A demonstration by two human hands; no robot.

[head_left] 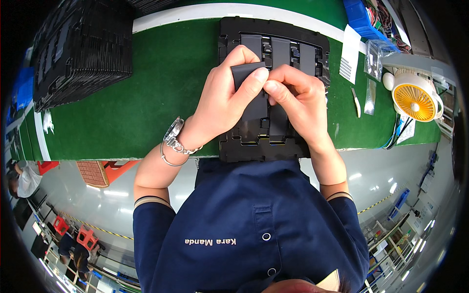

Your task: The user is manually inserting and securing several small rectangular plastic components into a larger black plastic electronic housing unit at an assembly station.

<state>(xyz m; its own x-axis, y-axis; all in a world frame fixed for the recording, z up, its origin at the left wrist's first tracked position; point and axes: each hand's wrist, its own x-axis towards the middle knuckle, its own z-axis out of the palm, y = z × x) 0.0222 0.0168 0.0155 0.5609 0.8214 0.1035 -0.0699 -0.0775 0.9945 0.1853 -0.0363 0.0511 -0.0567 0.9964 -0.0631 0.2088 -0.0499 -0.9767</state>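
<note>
My left hand point(227, 93) grips a dark grey flat rectangular piece point(242, 73), its thumb on the near face and its fingers behind. Close against that piece's right edge, my right hand point(300, 95) has thumb and forefinger pinched together; whatever lies between those fingertips is too small to make out. Both hands are above a black plastic tray point(266, 152) on the table. In the tray's slots lie several similar dark grey flat pieces point(281, 53), partly covered by my hands.
A tall stack of black trays point(93, 53) stands at the left of the green table point(171, 63). To the right are a printed sheet point(350, 53), a white-handled knife point(356, 103), clear plastic bags point(373, 58) and a white-and-orange fan point(415, 100). A blue bin point(361, 19) holds wires.
</note>
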